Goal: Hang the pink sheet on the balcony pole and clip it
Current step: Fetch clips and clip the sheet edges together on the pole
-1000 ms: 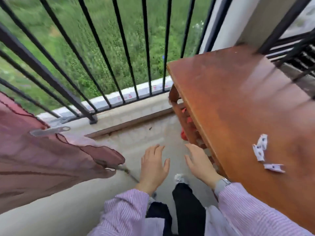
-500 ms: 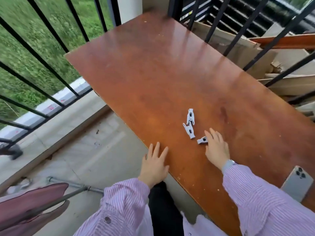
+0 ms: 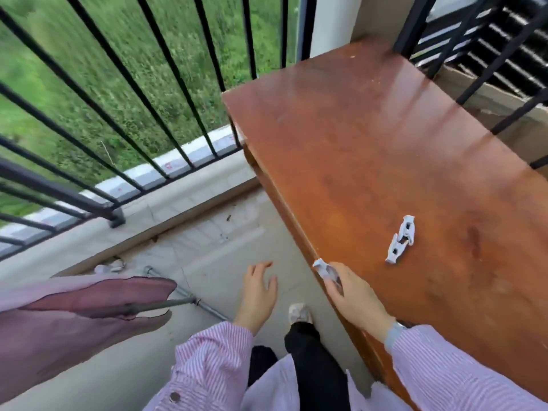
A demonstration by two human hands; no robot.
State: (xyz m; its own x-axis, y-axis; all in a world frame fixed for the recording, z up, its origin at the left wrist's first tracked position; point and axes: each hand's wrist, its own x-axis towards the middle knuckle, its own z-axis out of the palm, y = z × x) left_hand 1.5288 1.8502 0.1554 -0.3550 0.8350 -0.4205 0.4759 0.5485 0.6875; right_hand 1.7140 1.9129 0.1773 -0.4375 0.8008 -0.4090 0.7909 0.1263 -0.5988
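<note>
The pink sheet (image 3: 68, 315) hangs folded over a thin metal pole (image 3: 175, 303) at the lower left. My right hand (image 3: 353, 298) is over the near edge of the brown wooden table (image 3: 370, 149), shut on a white clip (image 3: 324, 269) that sticks out past my fingertips. Two more white clips (image 3: 401, 238) lie together on the table to the right of that hand. My left hand (image 3: 258, 292) hovers over the floor between the pole's end and the table, fingers spread, holding nothing.
Black balcony railing (image 3: 89, 200) runs along the left and back, with grass far below. More black bars and cardboard (image 3: 489, 102) stand behind the table at the right. A second pipe (image 3: 207, 307) lies on the tiled floor by my shoe (image 3: 299, 312).
My right hand has picked one clip off the table and drawn it back to the table's edge. The view has swung left, bringing the sheet and pole back in.
</note>
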